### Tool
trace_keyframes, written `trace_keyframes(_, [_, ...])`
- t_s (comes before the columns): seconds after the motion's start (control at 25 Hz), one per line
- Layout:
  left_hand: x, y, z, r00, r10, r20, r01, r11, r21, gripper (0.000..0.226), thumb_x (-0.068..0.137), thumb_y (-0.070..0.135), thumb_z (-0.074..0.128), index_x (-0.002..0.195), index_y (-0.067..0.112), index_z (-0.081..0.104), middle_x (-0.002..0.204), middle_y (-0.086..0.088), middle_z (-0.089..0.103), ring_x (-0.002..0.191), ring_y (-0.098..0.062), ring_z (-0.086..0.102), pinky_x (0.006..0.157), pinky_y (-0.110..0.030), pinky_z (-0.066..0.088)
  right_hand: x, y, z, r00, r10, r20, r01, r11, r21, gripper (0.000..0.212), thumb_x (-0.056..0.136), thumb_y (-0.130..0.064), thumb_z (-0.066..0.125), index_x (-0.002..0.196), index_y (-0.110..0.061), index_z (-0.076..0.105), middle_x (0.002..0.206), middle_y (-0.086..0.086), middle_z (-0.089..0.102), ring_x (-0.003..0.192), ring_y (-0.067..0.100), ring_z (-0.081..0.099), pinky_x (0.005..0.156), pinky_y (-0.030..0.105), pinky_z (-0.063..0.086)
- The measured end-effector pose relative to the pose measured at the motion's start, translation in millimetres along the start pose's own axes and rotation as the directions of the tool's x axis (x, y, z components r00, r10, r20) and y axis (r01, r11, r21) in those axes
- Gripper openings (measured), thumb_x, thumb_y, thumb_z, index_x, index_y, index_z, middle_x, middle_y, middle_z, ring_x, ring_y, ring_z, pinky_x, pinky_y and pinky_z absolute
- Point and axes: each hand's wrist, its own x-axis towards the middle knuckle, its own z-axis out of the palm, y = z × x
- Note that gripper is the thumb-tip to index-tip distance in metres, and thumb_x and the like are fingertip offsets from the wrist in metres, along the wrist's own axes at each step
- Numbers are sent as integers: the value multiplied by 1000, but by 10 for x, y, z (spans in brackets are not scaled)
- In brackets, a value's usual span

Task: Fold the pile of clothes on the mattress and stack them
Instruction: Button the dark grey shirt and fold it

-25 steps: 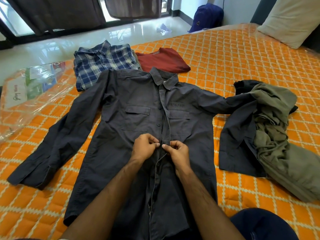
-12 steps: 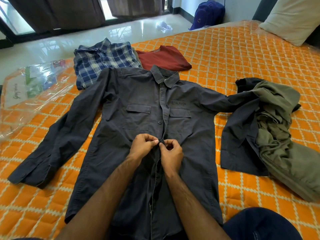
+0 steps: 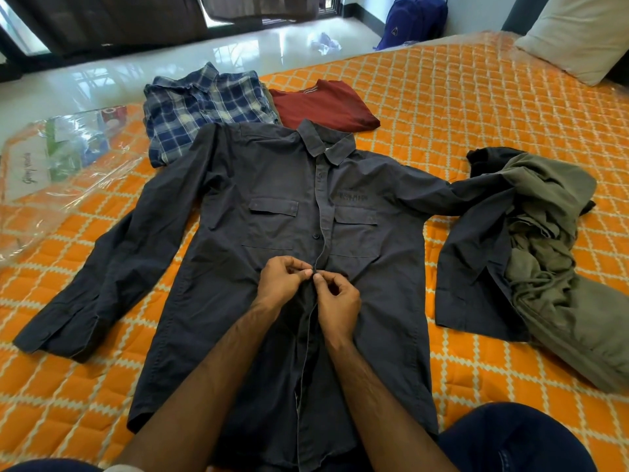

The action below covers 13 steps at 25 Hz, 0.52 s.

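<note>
Two shirts lie folded; the grey shirt is pinched by both hands at its placket; a pile remains.

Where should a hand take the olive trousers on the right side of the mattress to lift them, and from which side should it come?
Probably at the wide, flat end of the olive trousers nearest the person, coming from above. That end lies smooth on the mattress, while the far part is bunched over a dark garment, so a grip there might drag both.
</note>
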Motion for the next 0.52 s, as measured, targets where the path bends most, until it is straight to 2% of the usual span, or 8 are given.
trace_keyframes(0.08, [-12,-4,7,1000,11,-29,-11,1000,4,2,88,17,76,87,19,76,85,3,76,86,-11,71,88,-35,58,20,-21,-35,1000,17,21,-18,1000,17,13,96,-22,68,98,-17,79,89,-9,76,86,3,70,78,21,57])
trace_keyframes(0.16, [-37,3,9,999,34,-35,-35,999,-29,11,90,27,74,84,17,76,78,3,75,79,-12,71,84,-37,59,72,-67,-70,998,43,49,-43,999,6,8,92,-23,72,91,-17,78,83,-6,76,80,5,71,75,24,58])
trace_keyframes(0.28, [-71,-3,-5,998,48,-27,-49,998,-26,21,83,41,79,83,20,75,78,6,76,78,-9,71,79,-31,59,142,-136,-90,987,115,109,-114,993,-16,11,87,-25,79,84,-15,76,77,-2,76,74,9,73,71,28,61])
trace_keyframes(0.44, [-43,-60,58,994,72,-83,-72,997,7,5,88,20,76,86,16,74,83,4,75,83,-11,71,85,-38,59,273,-165,-158,963,151,224,-133,987,-95,9,85,-21,80,84,-12,77,78,-1,77,75,10,74,78,32,62])
trace_keyframes(0.52, [-59,-63,69,990,76,-117,-73,997,27,4,89,16,74,87,15,72,84,4,74,85,-12,70,84,-34,58,325,-185,-159,947,171,273,-133,979,-153,10,86,-23,79,83,-13,77,78,-1,77,77,11,74,81,35,61])
